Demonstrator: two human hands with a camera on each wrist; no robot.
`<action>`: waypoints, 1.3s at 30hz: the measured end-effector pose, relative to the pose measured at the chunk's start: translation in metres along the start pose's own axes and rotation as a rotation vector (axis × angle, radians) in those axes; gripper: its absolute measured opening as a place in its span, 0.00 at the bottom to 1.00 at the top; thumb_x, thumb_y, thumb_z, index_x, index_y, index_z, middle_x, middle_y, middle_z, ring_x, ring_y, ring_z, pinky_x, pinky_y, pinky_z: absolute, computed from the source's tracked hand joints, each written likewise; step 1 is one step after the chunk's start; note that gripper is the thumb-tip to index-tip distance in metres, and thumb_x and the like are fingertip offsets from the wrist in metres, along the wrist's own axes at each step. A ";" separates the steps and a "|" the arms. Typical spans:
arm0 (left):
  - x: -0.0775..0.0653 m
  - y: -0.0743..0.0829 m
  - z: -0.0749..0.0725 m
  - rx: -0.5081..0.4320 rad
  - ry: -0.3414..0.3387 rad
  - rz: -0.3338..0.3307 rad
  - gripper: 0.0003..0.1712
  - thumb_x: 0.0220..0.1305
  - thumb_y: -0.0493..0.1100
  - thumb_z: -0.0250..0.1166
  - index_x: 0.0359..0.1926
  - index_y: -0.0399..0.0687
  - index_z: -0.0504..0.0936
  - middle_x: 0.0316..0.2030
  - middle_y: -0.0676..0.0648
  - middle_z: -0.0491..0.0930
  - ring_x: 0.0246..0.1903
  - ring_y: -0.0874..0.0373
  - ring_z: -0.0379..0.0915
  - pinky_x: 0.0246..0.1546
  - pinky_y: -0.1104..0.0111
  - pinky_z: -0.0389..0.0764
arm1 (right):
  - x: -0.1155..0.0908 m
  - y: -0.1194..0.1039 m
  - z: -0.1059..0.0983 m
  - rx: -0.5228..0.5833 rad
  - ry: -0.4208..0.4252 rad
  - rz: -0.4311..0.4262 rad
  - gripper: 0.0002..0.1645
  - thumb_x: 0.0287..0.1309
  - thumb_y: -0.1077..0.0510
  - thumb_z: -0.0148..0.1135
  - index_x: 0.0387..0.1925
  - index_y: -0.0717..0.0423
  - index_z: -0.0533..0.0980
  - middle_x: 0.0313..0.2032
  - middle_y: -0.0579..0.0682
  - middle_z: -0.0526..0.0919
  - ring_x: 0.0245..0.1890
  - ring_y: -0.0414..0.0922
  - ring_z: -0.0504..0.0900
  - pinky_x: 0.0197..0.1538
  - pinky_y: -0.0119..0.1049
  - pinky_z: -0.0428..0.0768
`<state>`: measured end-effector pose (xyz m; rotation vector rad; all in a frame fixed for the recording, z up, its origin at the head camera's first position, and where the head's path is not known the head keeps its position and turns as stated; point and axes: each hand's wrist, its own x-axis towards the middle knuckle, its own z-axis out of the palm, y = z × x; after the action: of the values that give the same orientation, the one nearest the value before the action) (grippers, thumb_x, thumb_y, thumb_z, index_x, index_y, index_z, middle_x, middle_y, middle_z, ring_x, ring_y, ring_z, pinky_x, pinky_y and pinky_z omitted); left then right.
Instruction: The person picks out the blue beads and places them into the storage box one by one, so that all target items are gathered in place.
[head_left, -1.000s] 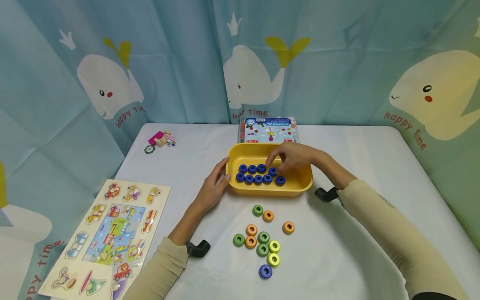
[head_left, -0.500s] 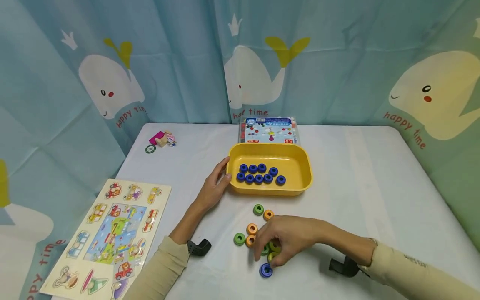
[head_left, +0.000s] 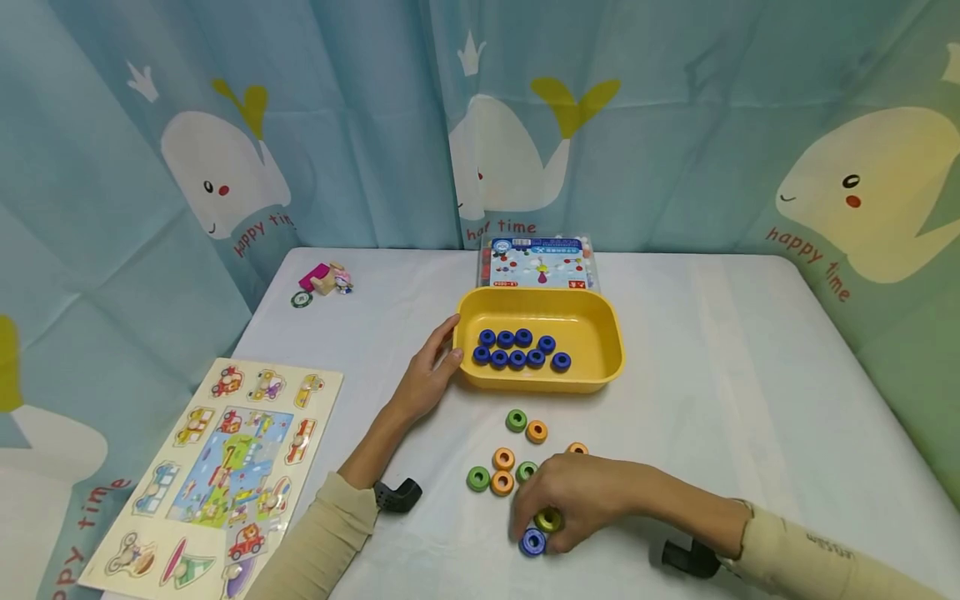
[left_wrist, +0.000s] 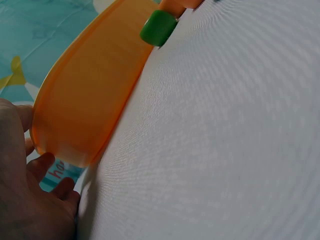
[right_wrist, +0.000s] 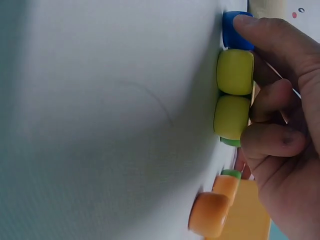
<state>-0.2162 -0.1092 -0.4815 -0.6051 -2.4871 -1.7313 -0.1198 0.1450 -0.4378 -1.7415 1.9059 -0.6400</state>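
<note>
In the head view, my right hand (head_left: 581,498) reaches down over the near beads. Its thumb and forefinger pinch a blue bead (head_left: 532,542) on the table; in the right wrist view the thumb lies on that blue bead (right_wrist: 237,31). Two yellow beads (right_wrist: 235,72) sit beside it, close to the other fingers. My left hand (head_left: 425,379) rests against the left end of a yellow tray (head_left: 592,379), fingers spread along its outer wall, as the left wrist view also shows for the tray (left_wrist: 90,90). Several blue beads (head_left: 517,358) lie in two rows inside the tray.
Green beads (head_left: 477,478) and orange beads (head_left: 502,482) lie scattered between tray and right hand. Behind the tray is a boxed toy set (head_left: 540,262). A picture puzzle board (head_left: 217,467) lies at left, with small toys (head_left: 326,277) farther back.
My right hand has left the tray, come down toward the near beads, and now pinches the near blue bead. My left hand stays at the tray.
</note>
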 end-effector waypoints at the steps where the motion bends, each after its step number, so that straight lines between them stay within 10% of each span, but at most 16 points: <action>1: 0.000 0.000 0.000 0.001 0.002 0.002 0.30 0.70 0.44 0.51 0.71 0.57 0.55 0.67 0.57 0.56 0.65 0.62 0.51 0.65 0.64 0.53 | 0.000 0.000 0.000 -0.013 -0.001 -0.001 0.23 0.45 0.57 0.70 0.46 0.41 0.79 0.44 0.28 0.78 0.44 0.22 0.71 0.46 0.16 0.69; 14: 0.002 0.001 -0.002 0.007 -0.004 0.019 0.31 0.70 0.47 0.50 0.71 0.57 0.54 0.68 0.57 0.56 0.65 0.62 0.52 0.65 0.65 0.54 | -0.010 -0.006 -0.053 0.063 0.135 0.077 0.19 0.51 0.54 0.67 0.47 0.37 0.78 0.43 0.28 0.77 0.28 0.30 0.74 0.29 0.21 0.73; 26: 0.000 -0.001 -0.003 0.003 0.004 0.007 0.31 0.70 0.47 0.51 0.71 0.55 0.55 0.67 0.57 0.57 0.65 0.62 0.52 0.65 0.65 0.54 | -0.032 0.066 -0.143 -0.074 0.477 0.472 0.17 0.49 0.49 0.69 0.44 0.36 0.80 0.25 0.38 0.76 0.21 0.40 0.70 0.21 0.32 0.68; 39: 0.001 -0.001 -0.001 -0.012 0.000 -0.005 0.30 0.70 0.45 0.51 0.71 0.58 0.55 0.67 0.57 0.56 0.65 0.63 0.52 0.65 0.66 0.54 | -0.031 0.136 -0.155 -0.073 0.361 0.618 0.18 0.52 0.58 0.66 0.48 0.51 0.81 0.38 0.43 0.81 0.25 0.45 0.71 0.28 0.35 0.71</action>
<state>-0.2171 -0.1102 -0.4815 -0.6011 -2.4820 -1.7496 -0.3196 0.1909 -0.4018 -1.0123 2.5710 -0.6727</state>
